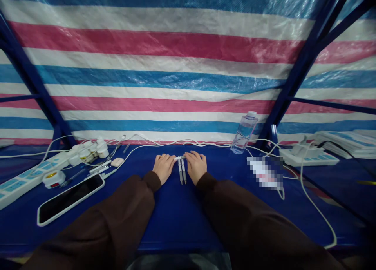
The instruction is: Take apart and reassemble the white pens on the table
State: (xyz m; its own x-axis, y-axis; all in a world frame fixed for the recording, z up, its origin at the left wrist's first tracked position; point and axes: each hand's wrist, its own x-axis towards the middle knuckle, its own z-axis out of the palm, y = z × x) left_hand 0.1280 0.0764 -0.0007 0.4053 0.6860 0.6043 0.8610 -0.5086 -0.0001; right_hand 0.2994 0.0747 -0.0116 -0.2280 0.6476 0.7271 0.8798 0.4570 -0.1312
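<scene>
At the left, a white power strip (32, 172) and a phone (71, 199) lie on the blue surface (176, 223), clear of the work. The left hand (164, 168) has its fingers curled at the left end of a crosswise pen (178, 158); below that, two upright-pointing pens (182, 172) lie side by side, tips toward the person. The right hand (196, 167) mirrors it at the other end – whether either set of fingers grips or merely presses, I cannot tell. The step in hand looks like lining up the crosswise pen at the pair's far ends; the next move seems to call for even, light pressure – nothing that skews the pair. Farther right stands a bottle (244, 133).
</scene>
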